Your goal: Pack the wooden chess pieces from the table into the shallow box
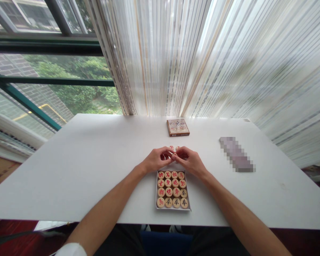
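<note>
My left hand (158,159) and my right hand (188,160) meet over the table, just past a shallow open box (157,192). Their fingertips pinch together at one spot, and what is between them is mostly covered by the fingers. Just beyond the fingertips, two xiangqi pieces with red marks show in part, one xiangqi piece (171,147) on the left and another xiangqi piece (177,147) on the right. The box holds rows of round wooden xiangqi pieces (168,183), most with red characters, several with black ones at the near right.
A flat printed box lid (178,127) lies farther back on the white table (96,160). To the right is a blurred-out rectangular object (236,154). A string curtain (160,60) hangs at the far edge, with a window (50,71) at left.
</note>
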